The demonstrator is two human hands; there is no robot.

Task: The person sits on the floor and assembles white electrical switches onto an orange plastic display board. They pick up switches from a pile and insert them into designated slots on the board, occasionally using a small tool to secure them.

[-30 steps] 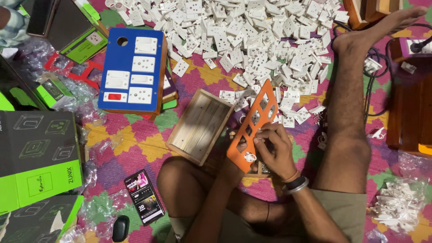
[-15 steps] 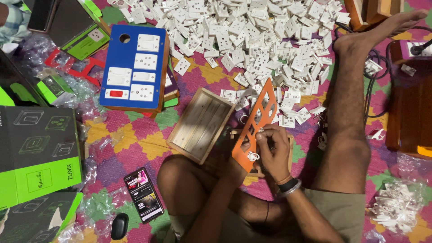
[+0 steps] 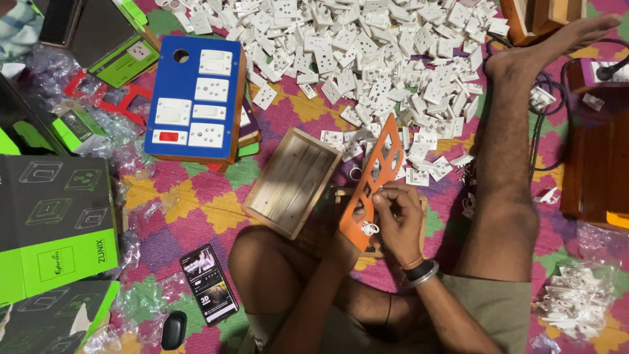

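- Right hand [image 3: 401,216] curled over the face of the orange cutout plate [image 3: 375,180], fingertips pinched on something small and white at the plate's lower openings; exact part too small to tell.
- Left hand [image 3: 342,244] mostly hidden behind the orange cutout plate, clamped on its lower edge from behind; how far closed cannot be told beyond that.
- Orange cutout plate held tilted, lower end at the lap, upper end pointing toward the white pile. Against a second ago: sits a little lower and nearer the body, right hand slid down from mid-plate to the lower cutouts.
- Open wooden box [image 3: 292,181] just left of the plate, on the patterned mat [image 3: 196,203]; unchanged in place.
- Heap of white sockets and switches [image 3: 367,52] above the plate, reaching its upper tip.
- Blue switchboard [image 3: 195,98] well left of the plate, beyond the wooden box.
- Phone [image 3: 208,284] lower left of the plate, screen lit.
- Own bare leg [image 3: 511,151] stretched out right of the plate.
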